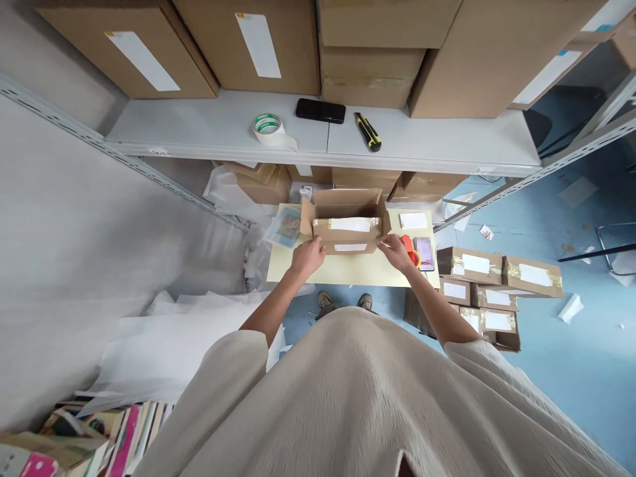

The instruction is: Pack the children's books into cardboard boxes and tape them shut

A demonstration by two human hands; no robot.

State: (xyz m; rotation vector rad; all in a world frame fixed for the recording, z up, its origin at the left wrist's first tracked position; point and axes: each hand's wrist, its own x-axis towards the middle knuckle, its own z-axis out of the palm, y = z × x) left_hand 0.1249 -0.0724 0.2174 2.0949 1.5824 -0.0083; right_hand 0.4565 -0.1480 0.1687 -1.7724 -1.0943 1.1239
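The left hand (pixel 309 257) and right hand (pixel 396 252) hold the near corners of the open box (pixel 348 240) between them, on the tabletop (pixel 348 273). It seems light, rather stiff (flaps probably bend), good to grip there.

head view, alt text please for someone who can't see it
A person's left hand and right hand are at the near corners of an open cardboard box on a yellow table. A lit phone lies to the right; beyond, a grey shelf holds a tape roll, dark phone and cutter.
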